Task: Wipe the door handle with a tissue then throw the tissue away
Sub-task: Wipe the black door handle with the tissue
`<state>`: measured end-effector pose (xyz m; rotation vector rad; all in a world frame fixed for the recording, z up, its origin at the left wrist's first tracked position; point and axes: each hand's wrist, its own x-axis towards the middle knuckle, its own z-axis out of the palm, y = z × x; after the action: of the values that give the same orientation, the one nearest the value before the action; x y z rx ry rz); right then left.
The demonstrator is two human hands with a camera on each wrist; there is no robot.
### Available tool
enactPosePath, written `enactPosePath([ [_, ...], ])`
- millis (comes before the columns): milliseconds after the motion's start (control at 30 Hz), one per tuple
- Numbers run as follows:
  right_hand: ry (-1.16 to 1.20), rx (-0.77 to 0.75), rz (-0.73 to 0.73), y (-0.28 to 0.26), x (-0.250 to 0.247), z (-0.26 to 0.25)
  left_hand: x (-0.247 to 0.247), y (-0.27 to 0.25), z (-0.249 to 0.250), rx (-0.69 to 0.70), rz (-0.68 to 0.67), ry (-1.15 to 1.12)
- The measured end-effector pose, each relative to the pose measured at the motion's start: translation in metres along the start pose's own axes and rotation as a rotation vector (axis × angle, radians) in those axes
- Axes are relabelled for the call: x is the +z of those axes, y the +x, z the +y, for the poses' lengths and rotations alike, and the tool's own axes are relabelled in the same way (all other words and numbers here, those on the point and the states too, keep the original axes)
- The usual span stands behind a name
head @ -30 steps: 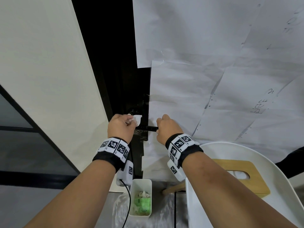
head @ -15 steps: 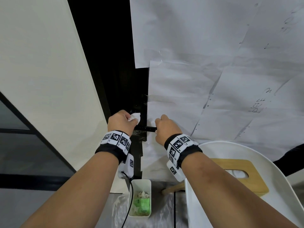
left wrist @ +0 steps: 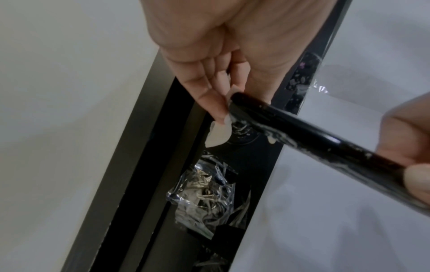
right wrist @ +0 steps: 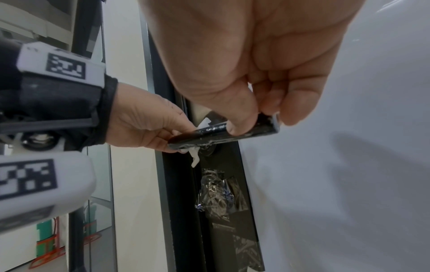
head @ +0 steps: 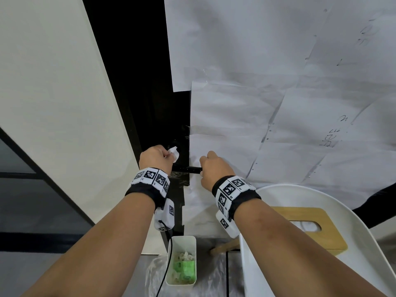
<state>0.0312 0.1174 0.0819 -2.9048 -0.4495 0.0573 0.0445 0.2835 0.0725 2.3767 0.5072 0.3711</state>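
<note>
A black lever door handle [head: 188, 169] [left wrist: 314, 145] [right wrist: 223, 135] sticks out of the dark door edge. My left hand [head: 157, 158] [left wrist: 223, 92] [right wrist: 149, 128] pinches a small white tissue [head: 174, 153] [left wrist: 218, 135] [right wrist: 195, 156] against the handle's pivot end; most of the tissue is hidden by the fingers. My right hand [head: 212, 168] [right wrist: 253, 117] [left wrist: 409, 152] grips the handle's free end between thumb and fingers.
White paper sheets [head: 278, 103] cover the door. Below on the floor stands a small white bin [head: 182, 260] holding tissues and green wrappers. A white chair [head: 321, 243] with a wooden tissue box [head: 321, 230] is at lower right. Crumpled tape [left wrist: 204, 191] sits under the handle.
The left hand with the tissue has shifted slightly up around the handle's pivot end. The right hand keeps its grip on the handle's free end.
</note>
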Motion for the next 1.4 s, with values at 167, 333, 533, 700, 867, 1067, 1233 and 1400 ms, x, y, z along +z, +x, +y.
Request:
enactPosePath([
  [167,-0.085,-0.06,0.052,-0.003,0.0,0.0,-0.005,-0.005,-0.004,0.023,-0.041,0.062],
  [333,-0.078,-0.067,0.056,-0.002,-0.001,0.0,-0.004,-0.004,0.0,-0.005,-0.035,0.059],
  [533,-0.059,-0.058,0.046,-0.002,-0.001,0.0,0.0,0.001,0.01,0.0,-0.037,0.093],
  [700,-0.04,-0.06,0.043,-0.003,-0.002,0.001,0.001,0.002,0.007,0.019,-0.027,0.08],
  [867,-0.036,-0.069,0.045,-0.003,-0.002,0.002,0.002,-0.004,-0.003,-0.018,0.041,-0.008],
  [1067,-0.044,-0.066,0.039,-0.001,-0.001,0.001,0.005,-0.002,-0.006,-0.014,-0.003,-0.062],
  [1233,-0.047,-0.067,0.03,0.0,-0.002,0.001,0.001,0.001,-0.005,0.01,-0.008,-0.079],
  [1400,-0.051,-0.075,0.035,-0.001,-0.001,0.002,0.001,-0.008,-0.011,0.008,0.057,-0.137],
])
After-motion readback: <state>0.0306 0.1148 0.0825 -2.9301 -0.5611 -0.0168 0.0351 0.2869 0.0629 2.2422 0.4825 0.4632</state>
